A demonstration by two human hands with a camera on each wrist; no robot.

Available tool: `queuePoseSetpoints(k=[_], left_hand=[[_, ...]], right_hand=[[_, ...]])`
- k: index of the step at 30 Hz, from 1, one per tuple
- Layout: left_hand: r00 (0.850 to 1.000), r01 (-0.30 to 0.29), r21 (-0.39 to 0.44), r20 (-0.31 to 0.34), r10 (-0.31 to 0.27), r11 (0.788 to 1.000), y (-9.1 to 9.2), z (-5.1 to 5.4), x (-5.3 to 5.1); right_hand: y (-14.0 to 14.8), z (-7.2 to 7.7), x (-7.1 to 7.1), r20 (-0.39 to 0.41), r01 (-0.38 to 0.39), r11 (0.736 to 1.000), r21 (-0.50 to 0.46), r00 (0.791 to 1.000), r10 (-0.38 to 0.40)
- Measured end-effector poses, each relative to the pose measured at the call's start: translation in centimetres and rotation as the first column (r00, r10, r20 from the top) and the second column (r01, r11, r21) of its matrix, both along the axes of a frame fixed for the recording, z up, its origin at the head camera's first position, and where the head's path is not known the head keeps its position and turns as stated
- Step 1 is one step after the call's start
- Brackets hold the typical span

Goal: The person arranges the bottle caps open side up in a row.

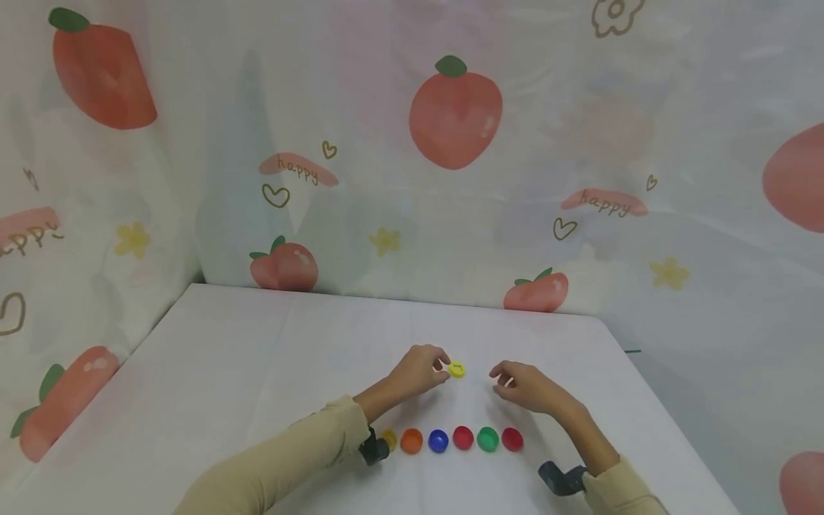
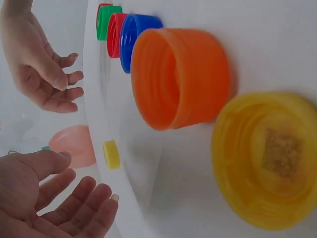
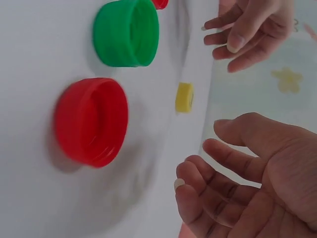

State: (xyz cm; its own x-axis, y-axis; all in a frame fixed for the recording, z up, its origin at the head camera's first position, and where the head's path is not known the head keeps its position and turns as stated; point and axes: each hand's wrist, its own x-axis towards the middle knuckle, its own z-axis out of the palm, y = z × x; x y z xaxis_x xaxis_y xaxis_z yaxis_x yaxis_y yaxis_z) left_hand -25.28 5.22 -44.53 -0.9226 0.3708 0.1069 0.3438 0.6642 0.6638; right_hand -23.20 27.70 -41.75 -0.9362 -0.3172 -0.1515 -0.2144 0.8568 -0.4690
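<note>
A small yellow cap lies on the white table between the two hands, showing dark marks on top. Just left of it is my left hand, fingers loosely bent with nothing in them. Farther off on the other side, my right hand hovers with relaxed, slightly curled fingers and a bare palm. Nearer to me runs a row of bottle caps, hollow side up: yellow, orange, blue, red, green and another red.
Black wrist cameras sit on both forearms; the left one partly covers the row's yellow cap in the head view. A patterned curtain with peaches stands behind the table and along its left side.
</note>
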Motion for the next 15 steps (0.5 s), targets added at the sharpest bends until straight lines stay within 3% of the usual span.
queuePoseSetpoints(k=[8, 15], left_hand=[[0.999, -0.040, -0.013, 0.010, 0.040, 0.999, 0.4, 0.1, -1.2], [1.000, -0.024, -0.038, 0.016, 0.024, 0.999, 0.6, 0.1, -2.0]], right_hand=[[-2.3, -0.2, -2.5, -0.014, -0.055, 0.997, 0.052, 0.998, 0.056], [-3.7, -0.8, -4.3, -0.050, -0.078, 0.995, 0.069, 0.995, 0.082]])
